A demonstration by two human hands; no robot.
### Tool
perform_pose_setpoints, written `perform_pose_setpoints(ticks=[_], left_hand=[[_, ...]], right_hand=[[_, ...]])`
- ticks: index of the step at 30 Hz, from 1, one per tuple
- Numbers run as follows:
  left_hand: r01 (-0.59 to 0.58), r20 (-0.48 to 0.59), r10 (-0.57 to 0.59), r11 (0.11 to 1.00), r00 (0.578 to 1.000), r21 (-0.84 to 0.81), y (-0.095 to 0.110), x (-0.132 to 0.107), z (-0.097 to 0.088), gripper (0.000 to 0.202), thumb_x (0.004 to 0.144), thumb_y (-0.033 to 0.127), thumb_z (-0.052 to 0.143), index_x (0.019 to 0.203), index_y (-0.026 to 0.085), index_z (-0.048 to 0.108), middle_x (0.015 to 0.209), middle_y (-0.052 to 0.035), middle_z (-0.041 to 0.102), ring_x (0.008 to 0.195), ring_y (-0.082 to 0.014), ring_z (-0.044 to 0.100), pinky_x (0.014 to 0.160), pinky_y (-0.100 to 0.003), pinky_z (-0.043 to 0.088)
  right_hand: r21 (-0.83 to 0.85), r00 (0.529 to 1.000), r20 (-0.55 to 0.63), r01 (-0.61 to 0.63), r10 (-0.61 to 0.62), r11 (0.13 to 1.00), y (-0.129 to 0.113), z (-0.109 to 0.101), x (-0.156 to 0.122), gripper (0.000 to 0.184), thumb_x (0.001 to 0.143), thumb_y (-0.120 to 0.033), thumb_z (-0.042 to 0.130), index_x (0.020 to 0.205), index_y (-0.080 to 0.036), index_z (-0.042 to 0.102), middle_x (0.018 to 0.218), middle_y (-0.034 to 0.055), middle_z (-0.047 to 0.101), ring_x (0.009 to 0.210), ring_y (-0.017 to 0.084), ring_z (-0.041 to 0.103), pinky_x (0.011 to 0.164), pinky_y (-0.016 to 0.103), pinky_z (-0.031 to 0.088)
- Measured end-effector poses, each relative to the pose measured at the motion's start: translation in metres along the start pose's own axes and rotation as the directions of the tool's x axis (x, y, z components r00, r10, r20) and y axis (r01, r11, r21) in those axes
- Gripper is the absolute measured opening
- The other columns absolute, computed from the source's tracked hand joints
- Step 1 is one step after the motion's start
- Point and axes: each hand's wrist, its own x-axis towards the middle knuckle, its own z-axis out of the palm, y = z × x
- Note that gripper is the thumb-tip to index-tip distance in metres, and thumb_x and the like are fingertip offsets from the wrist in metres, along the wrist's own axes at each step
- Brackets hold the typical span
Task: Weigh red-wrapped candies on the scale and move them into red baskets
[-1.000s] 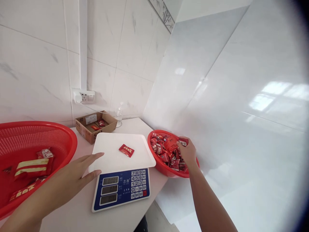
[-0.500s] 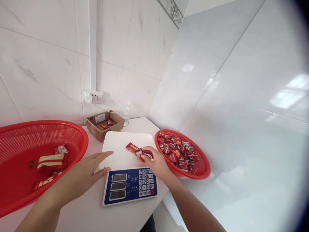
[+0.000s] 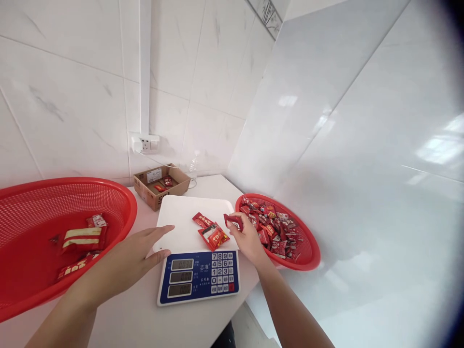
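A white digital scale (image 3: pixel 177 217) with a blue keypad panel stands on the table before me. Two red snack packets (image 3: pixel 214 236) lie overlapping on its pan. Pinched in my right hand (image 3: pixel 250 240) is a small dark-red snack packet (image 3: pixel 234 221), held above the pan's right edge. My left hand (image 3: pixel 139 256) is at the pan's left edge, thumb and fingers apart, holding nothing. The scale's upper display (image 3: pixel 182 264) seems to read 0.030, though it is faint.
A big red basket (image 3: pixel 125 203) with several packets stands at the left. On the right, a smaller red basket (image 3: pixel 312 253) is heaped with packets. Behind the scale are a cardboard box (image 3: pixel 148 195) holding a few packets, a clear plastic bottle (image 3: pixel 193 166) and a wall socket (image 3: pixel 145 144).
My right hand has let go of a red packet onto the pan and moved right, keeping a small packet. The display digits have changed. My left hand has stayed by the pan.
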Motion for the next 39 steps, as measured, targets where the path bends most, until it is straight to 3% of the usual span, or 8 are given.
perform_pose_setpoints(ticks=[8, 14, 19, 24, 27, 31, 36, 39], left_hand=[[-0.004, 0.028, 0.004, 1.0, 1.0, 0.005, 0.002, -0.002, 0.0, 0.058, 0.088, 0.059, 0.04, 0.141, 0.035, 0.041, 0.14, -0.0013, 0.053, 0.128, -0.0283, 0.049, 0.1, -0.043, 0.045], [-0.021, 0.018, 0.021, 0.999, 1.0, 0.025, 0.002, -0.002, -0.002, 0.058, 0.089, 0.058, 0.039, 0.141, 0.033, 0.041, 0.14, -0.0034, 0.053, 0.126, -0.0292, 0.051, 0.099, -0.044, 0.046], [-0.009, 0.038, 0.008, 1.0, 0.999, 0.009, 0.002, -0.003, -0.003, 0.057, 0.089, 0.058, 0.039, 0.142, 0.034, 0.04, 0.141, -0.0026, 0.052, 0.128, -0.0282, 0.049, 0.101, -0.044, 0.044], [0.0, 0.055, 0.0, 1.0, 0.998, 0.001, 0.002, -0.003, -0.003, 0.057, 0.09, 0.056, 0.038, 0.143, 0.034, 0.038, 0.144, -0.0015, 0.049, 0.13, -0.0263, 0.046, 0.104, -0.044, 0.041], [0.009, 0.058, -0.009, 1.0, 0.998, -0.003, 0.002, -0.004, -0.003, 0.057, 0.09, 0.056, 0.038, 0.143, 0.034, 0.037, 0.143, -0.0017, 0.05, 0.13, -0.0262, 0.047, 0.104, -0.044, 0.041], [0.023, 0.075, -0.023, 1.0, 0.997, -0.004, 0.006, -0.003, -0.005, 0.058, 0.09, 0.057, 0.037, 0.143, 0.035, 0.037, 0.144, -0.0012, 0.049, 0.13, -0.0266, 0.046, 0.103, -0.044, 0.041], [0.04, 0.106, -0.039, 0.999, 0.994, -0.001, 0.009, -0.004, -0.007, 0.059, 0.089, 0.059, 0.036, 0.143, 0.035, 0.037, 0.143, -0.0014, 0.05, 0.13, -0.0272, 0.046, 0.104, -0.046, 0.04], [0.053, 0.085, -0.053, 0.999, 0.995, -0.004, 0.009, -0.004, -0.009, 0.057, 0.089, 0.059, 0.037, 0.142, 0.037, 0.037, 0.143, 0.0, 0.049, 0.13, -0.0267, 0.046, 0.106, -0.045, 0.038]], right_hand=[[-0.133, 0.964, 0.256, 0.106, -0.069, 0.985, -0.006, 0.019, -0.011, 0.026, 0.077, -0.019, 0.058, 0.103, -0.026, 0.06, 0.109, 0.0017, 0.065, 0.102, 0.02, 0.06, 0.089, 0.036, 0.046], [-0.09, 0.969, 0.144, 0.213, -0.199, 0.973, -0.003, 0.022, -0.001, 0.019, 0.08, -0.018, 0.053, 0.095, -0.024, 0.062, 0.102, 0.0036, 0.065, 0.098, 0.019, 0.06, 0.089, 0.036, 0.047], [0.105, 0.992, -0.088, 0.105, -0.096, 0.989, 0.005, 0.02, 0.03, 0.022, 0.078, -0.033, 0.058, 0.097, -0.022, 0.06, 0.105, 0.0057, 0.067, 0.099, 0.021, 0.062, 0.089, 0.038, 0.049], [0.079, 0.998, -0.051, 0.041, -0.037, 0.996, 0.012, 0.018, 0.044, 0.023, 0.081, -0.035, 0.053, 0.097, -0.022, 0.062, 0.104, 0.0059, 0.068, 0.099, 0.02, 0.062, 0.092, 0.039, 0.048], [0.065, 0.999, -0.042, 0.018, -0.015, 0.998, 0.01, 0.02, 0.039, 0.027, 0.082, -0.037, 0.051, 0.102, -0.021, 0.059, 0.107, 0.0069, 0.068, 0.096, 0.021, 0.063, 0.085, 0.039, 0.051], [0.082, 0.997, 0.037, 0.06, -0.063, 0.995, -0.005, 0.034, 0.028, 0.021, 0.083, -0.034, 0.053, 0.099, -0.022, 0.06, 0.103, 0.005, 0.069, 0.094, 0.02, 0.064, 0.087, 0.039, 0.051], [0.002, 0.932, 0.3, 0.21, -0.201, 0.978, -0.032, 0.049, 0.014, 0.036, 0.08, -0.034, 0.062, 0.115, -0.023, 0.063, 0.136, 0.0093, 0.054, 0.126, 0.023, 0.049, 0.107, 0.04, 0.038], [-0.049, 0.918, 0.308, 0.278, -0.251, 0.959, -0.037, 0.04, 0.009, 0.041, 0.084, -0.04, 0.059, 0.122, -0.024, 0.061, 0.142, 0.0089, 0.049, 0.132, 0.022, 0.043, 0.111, 0.04, 0.033]])
